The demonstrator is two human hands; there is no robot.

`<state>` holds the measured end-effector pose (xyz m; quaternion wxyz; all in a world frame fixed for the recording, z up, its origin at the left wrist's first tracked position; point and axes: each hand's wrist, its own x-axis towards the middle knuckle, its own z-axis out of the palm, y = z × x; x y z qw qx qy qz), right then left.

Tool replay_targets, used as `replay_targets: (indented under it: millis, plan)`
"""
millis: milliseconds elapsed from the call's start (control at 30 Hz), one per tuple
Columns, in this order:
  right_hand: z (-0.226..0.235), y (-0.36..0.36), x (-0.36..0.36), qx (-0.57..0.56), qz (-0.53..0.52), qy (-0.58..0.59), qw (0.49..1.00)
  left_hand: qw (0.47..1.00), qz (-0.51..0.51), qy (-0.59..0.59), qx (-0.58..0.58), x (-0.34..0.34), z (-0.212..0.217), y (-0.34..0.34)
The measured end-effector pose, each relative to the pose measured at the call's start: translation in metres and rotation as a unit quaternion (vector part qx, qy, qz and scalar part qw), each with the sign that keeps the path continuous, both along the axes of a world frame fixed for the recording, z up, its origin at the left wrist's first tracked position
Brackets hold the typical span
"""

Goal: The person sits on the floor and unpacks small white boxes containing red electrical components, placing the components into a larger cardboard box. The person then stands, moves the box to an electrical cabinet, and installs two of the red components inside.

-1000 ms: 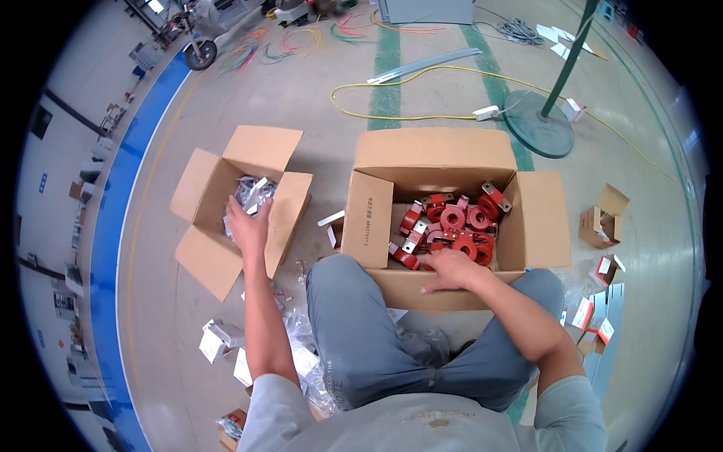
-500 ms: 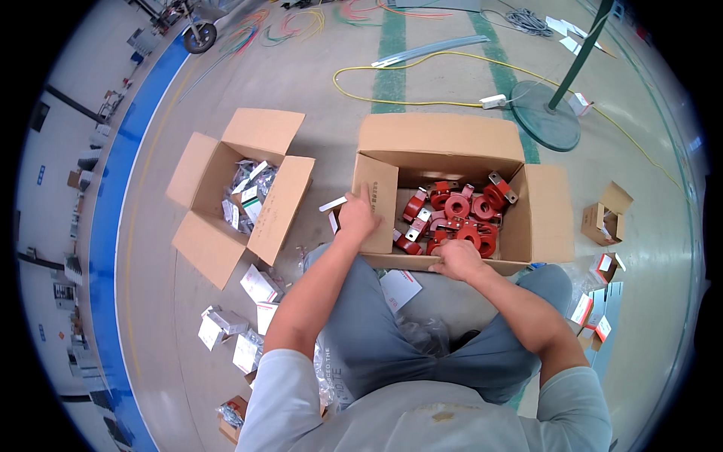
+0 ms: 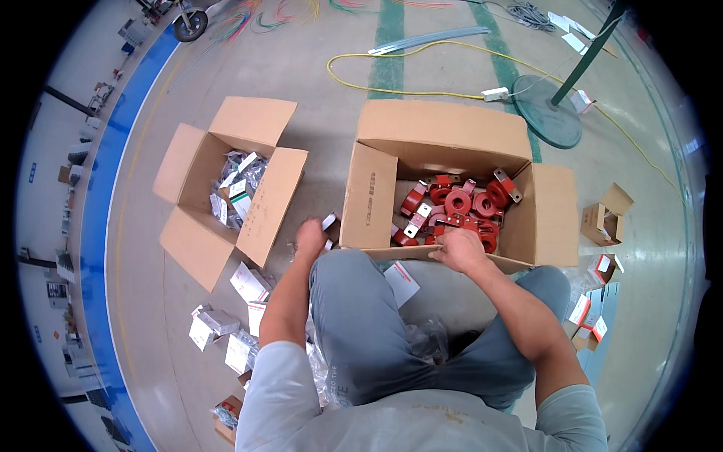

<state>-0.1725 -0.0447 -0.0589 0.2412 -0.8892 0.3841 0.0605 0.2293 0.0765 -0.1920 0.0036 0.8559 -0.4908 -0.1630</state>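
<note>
In front of my knees stands a large open cardboard box [image 3: 553, 218] holding several red ring-shaped parts [image 3: 457, 201] with metal tabs. My right hand [image 3: 461, 251] is closed over the front edge of this box, its fingers bent inward beside the red parts; the fingertips are partly hidden. Left of the box, low by my knee, my left hand [image 3: 309, 238] is curled at a small white-edged object [image 3: 328, 221]. Most of that object is hidden, so its kind does not show.
A second open carton [image 3: 192, 173] at the left holds plastic-wrapped pieces. Small white boxes [image 3: 215, 324] and plastic bags lie by my left leg. At the right are a small open carton [image 3: 602, 218] and a green pole's round base [image 3: 538, 113]. A yellow cable [image 3: 407, 96] crosses the floor beyond.
My left hand has come off the large box's left flap and moved down and left beside my knee. My right hand has shifted slightly up over the front edge. The view has shifted slightly.
</note>
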Motion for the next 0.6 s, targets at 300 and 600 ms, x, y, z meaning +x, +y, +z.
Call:
replay_targets:
  millis: [300,600]
  plan:
    - [0.003,-0.001,0.003,0.011,0.01,-0.011,1.0,0.997,-0.013,0.032,0.075,0.016,0.119,0.121]
    - [0.004,0.021,-0.001,0.041,0.087,-0.041,0.994,0.98,0.188,-0.057,-0.016,0.163,0.102,0.073]
